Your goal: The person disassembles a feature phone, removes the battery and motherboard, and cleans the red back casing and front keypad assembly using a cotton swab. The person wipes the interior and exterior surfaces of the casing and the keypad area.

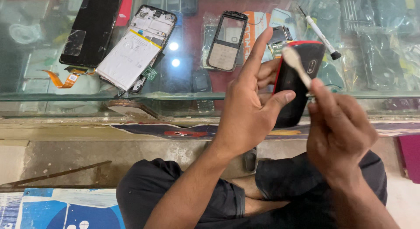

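Left hand (pixel 251 108) grips the black-and-red phone (pixel 297 80) upright; right hand (pixel 337 124) pinches a pale brush (pixel 296 65) against its back. Recommend light strokes, with the phone clamped steady.

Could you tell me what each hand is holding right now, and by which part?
Left hand grips the black-and-red phone by its side edges; right hand pinches the small brush by its handle.
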